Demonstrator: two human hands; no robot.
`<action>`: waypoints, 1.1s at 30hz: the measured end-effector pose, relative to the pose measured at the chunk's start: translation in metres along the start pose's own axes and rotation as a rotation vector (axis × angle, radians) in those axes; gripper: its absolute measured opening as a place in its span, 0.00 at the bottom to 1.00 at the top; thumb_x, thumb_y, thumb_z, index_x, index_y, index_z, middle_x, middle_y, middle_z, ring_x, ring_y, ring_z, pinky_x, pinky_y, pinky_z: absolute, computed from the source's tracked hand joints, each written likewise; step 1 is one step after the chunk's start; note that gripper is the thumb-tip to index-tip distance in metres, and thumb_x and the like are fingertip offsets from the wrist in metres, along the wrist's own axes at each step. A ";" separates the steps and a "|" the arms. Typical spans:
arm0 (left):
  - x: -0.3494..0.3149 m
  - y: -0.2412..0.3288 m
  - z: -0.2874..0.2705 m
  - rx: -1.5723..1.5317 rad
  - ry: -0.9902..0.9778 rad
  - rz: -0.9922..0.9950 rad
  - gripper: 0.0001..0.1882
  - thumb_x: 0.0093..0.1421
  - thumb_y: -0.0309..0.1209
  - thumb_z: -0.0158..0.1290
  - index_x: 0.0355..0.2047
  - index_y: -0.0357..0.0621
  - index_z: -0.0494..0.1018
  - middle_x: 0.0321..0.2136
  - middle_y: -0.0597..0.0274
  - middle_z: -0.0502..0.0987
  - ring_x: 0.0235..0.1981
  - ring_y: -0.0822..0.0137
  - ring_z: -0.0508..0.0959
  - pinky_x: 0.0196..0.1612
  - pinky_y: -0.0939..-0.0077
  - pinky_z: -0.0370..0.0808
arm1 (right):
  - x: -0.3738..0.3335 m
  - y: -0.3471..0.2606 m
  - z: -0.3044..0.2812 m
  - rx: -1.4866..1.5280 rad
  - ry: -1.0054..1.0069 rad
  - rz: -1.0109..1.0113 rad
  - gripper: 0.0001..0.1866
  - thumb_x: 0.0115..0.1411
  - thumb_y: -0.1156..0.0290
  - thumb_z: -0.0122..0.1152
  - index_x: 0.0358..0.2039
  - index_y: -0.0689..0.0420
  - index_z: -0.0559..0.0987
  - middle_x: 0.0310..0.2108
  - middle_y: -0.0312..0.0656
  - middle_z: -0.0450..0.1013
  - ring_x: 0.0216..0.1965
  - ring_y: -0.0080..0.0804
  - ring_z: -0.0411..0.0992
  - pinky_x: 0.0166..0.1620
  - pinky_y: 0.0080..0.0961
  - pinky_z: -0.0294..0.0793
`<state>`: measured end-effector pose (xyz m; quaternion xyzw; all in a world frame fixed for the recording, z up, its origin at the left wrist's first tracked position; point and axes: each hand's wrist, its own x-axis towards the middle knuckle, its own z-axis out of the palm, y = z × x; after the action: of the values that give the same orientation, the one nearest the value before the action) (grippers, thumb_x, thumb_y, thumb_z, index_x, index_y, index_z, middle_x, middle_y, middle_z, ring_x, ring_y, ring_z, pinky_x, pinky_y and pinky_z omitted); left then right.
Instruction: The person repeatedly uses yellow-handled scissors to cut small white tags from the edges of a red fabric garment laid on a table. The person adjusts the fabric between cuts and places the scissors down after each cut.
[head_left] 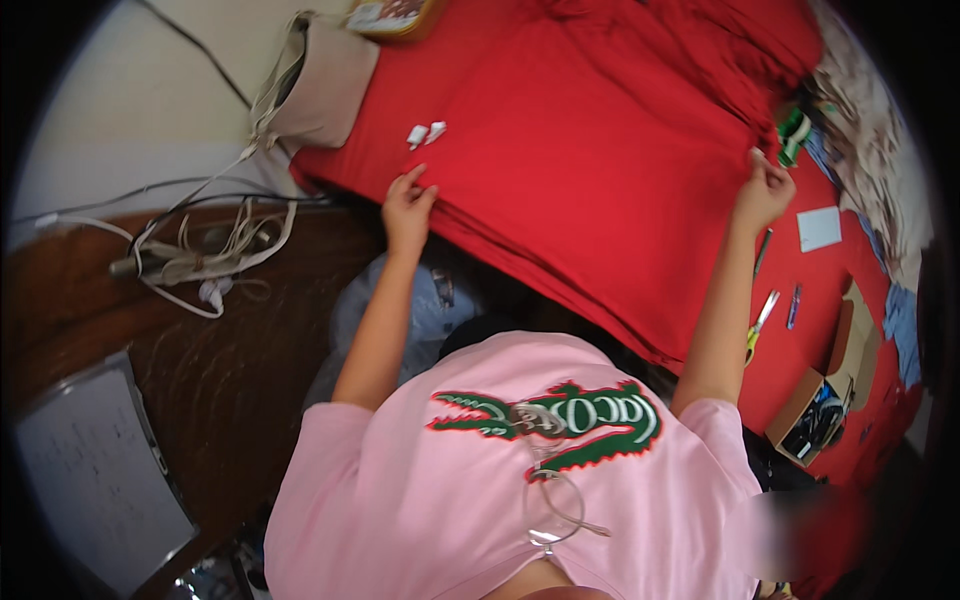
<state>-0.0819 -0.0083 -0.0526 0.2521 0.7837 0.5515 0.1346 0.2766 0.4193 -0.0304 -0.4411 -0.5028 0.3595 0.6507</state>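
Note:
A large red cloth [580,170] is spread out in front of me, smooth in the middle and bunched in folds at the far right. My left hand [408,212] is over its near left edge, fingers apart and no object visible in them. Two small white pieces [426,135] lie on the red surface just beyond those fingertips. On the right side, my right hand [765,192] is closed in a pinch at the cloth's edge. A green and white object [793,135] sits right beside that hand, its kind unclear.
At right lie a white square [820,229], a pen [794,307], yellow-handled scissors [762,325] and an open cardboard box [815,415]. Far left hold a beige bag [335,85], a food tub [392,16] and tangled cables [215,255]. A whiteboard [100,470] leans lower left.

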 end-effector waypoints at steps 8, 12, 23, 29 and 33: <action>0.004 -0.030 0.007 -0.181 -0.038 -0.046 0.24 0.59 0.18 0.65 0.57 0.38 0.78 0.48 0.66 0.71 0.32 0.81 0.73 0.38 0.87 0.78 | -0.264 -0.083 0.174 0.074 -1.169 0.472 0.15 0.62 0.80 0.69 0.38 0.58 0.69 0.28 0.37 0.76 0.33 0.21 0.76 0.38 0.23 0.77; -0.002 -0.028 0.009 -0.138 -0.025 0.005 0.29 0.60 0.16 0.64 0.62 0.39 0.74 0.49 0.66 0.70 0.34 0.81 0.74 0.38 0.86 0.79 | -0.297 -0.084 0.217 -0.329 -1.311 0.303 0.17 0.54 0.77 0.72 0.40 0.59 0.72 0.30 0.50 0.79 0.36 0.43 0.81 0.40 0.37 0.78; -0.001 -0.038 0.007 -0.183 -0.020 0.027 0.30 0.58 0.18 0.66 0.62 0.42 0.76 0.57 0.55 0.70 0.33 0.79 0.77 0.36 0.84 0.80 | -0.321 -0.080 0.265 -0.862 -1.393 -0.086 0.14 0.54 0.71 0.69 0.39 0.61 0.79 0.38 0.56 0.82 0.45 0.54 0.81 0.45 0.47 0.80; 0.001 -0.043 0.006 -0.170 -0.020 0.049 0.30 0.58 0.18 0.66 0.62 0.43 0.76 0.57 0.55 0.69 0.33 0.79 0.78 0.36 0.84 0.80 | -0.295 -0.124 0.275 -1.219 -1.662 -0.114 0.17 0.54 0.67 0.69 0.45 0.57 0.82 0.47 0.56 0.81 0.52 0.51 0.80 0.52 0.45 0.81; 0.004 -0.048 0.006 -0.156 -0.035 0.045 0.30 0.58 0.18 0.66 0.62 0.43 0.76 0.58 0.55 0.69 0.33 0.78 0.78 0.37 0.84 0.80 | -0.264 -0.093 0.208 -1.167 -1.442 -0.120 0.18 0.54 0.63 0.74 0.43 0.57 0.82 0.41 0.49 0.82 0.46 0.48 0.82 0.48 0.42 0.81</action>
<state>-0.0943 -0.0138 -0.0998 0.2679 0.7300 0.6093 0.1552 0.0145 0.1904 -0.0110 -0.3417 -0.9089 0.2028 -0.1268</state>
